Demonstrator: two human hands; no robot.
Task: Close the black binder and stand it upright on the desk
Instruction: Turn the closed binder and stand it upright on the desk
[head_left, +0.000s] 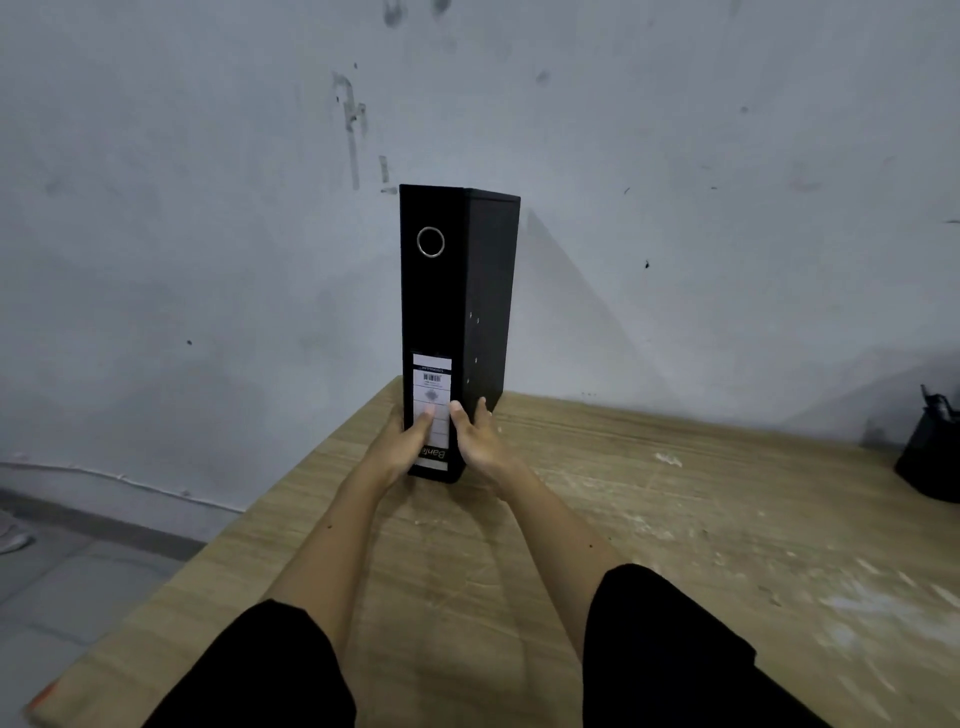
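The black binder (447, 312) is closed and stands upright on the wooden desk (649, 519), its spine facing me with a metal ring hole near the top and a white label low down. My left hand (405, 444) grips the lower left side of the spine, thumb across the label. On the lower right side my right hand (480, 436) presses against the cover, fingers pointing up. Both hands hold the binder near its base, close to the desk's far left corner.
A stained grey wall (208, 234) rises right behind the desk. A black pen holder (930, 457) stands at the desk's right edge. The desk's left edge drops to a grey tiled floor (67, 582). Worn pale patches mark the desk's right half.
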